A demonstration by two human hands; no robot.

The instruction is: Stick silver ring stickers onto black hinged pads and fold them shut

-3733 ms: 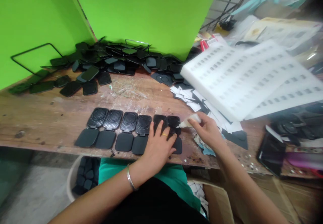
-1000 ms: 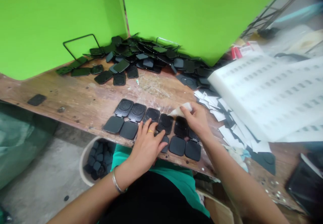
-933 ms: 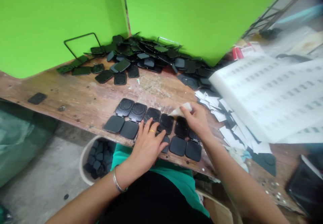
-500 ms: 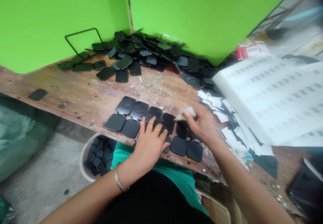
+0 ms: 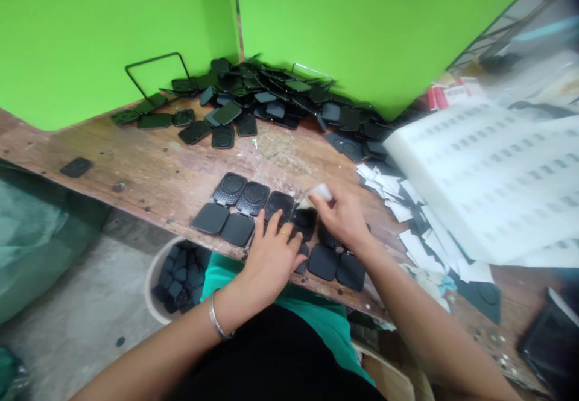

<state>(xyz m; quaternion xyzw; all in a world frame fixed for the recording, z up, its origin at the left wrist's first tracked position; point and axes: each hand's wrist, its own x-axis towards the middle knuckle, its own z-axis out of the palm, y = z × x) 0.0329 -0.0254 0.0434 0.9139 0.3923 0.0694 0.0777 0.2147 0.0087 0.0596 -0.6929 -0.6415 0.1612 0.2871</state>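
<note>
A double row of black square hinged pieces lies opened out near the table's front edge; the far halves (image 5: 253, 197) have ringed, textured faces, and the near halves (image 5: 237, 230) are smooth. My left hand (image 5: 271, 256) rests over the middle pieces, fingers spread and palm down, covering part of them. In my right hand (image 5: 341, 214) a small crumpled white wad (image 5: 319, 193) is pinched between thumb and fingers. Its tapered end reaches a ringed far half (image 5: 304, 222) just right of my left fingertips. Whether the wad is cloth or something else I cannot make out.
A heap of black pieces (image 5: 271, 96) lies against the green panels (image 5: 362, 27). White paper slips (image 5: 420, 247) and a large white sheet block (image 5: 488, 178) lie to the right. Below the table edge stands a bucket (image 5: 154, 289) of black pieces. One loose piece (image 5: 76, 167) lies left.
My right hand has moved left with the white wad, from a piece farther right to the one beside my left fingers. My left hand stays on the same pieces.
</note>
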